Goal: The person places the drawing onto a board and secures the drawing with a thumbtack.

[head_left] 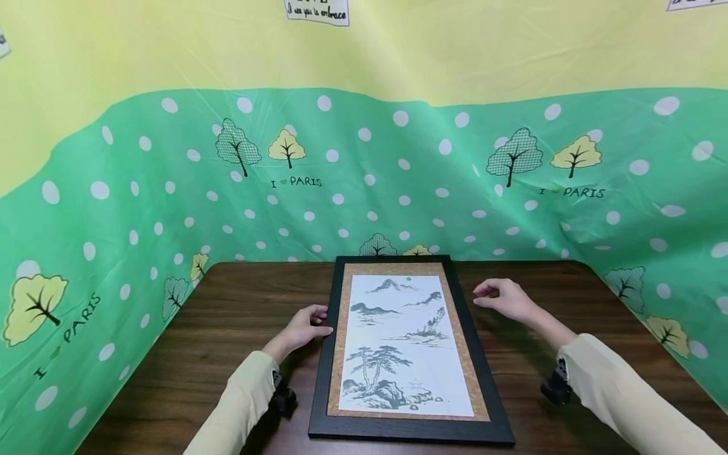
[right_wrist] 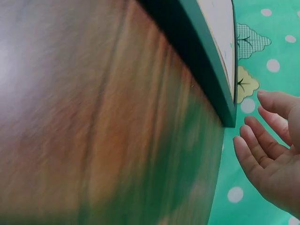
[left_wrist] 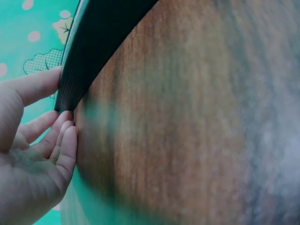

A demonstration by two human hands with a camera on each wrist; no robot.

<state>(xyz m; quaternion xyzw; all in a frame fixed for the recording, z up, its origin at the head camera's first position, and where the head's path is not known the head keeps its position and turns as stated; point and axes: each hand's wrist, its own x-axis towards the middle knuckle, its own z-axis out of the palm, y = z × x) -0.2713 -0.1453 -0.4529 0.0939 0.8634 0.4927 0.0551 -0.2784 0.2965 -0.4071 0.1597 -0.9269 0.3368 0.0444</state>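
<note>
A black picture frame [head_left: 327,379] lies in the middle of the brown wooden table, its long side running away from me. Inside it is a white sheet with an ink landscape [head_left: 398,341], bordered by a cork-coloured mount [head_left: 335,388]. My left hand [head_left: 300,330] touches the left side of the frame with its fingertips and thumb. In the left wrist view, the left hand's fingers [left_wrist: 68,140] are only slightly bent against the frame's dark edge. My right hand [head_left: 507,299] hovers to the right of the frame, apart from it, its fingers loosely bent and holding nothing.
The dark wooden tabletop [head_left: 250,284] extends to both sides of the frame. Behind and around it hangs a green and yellow cloth [head_left: 364,170] with white dots and printed trees. Small black devices [head_left: 284,398] are strapped at both wrists.
</note>
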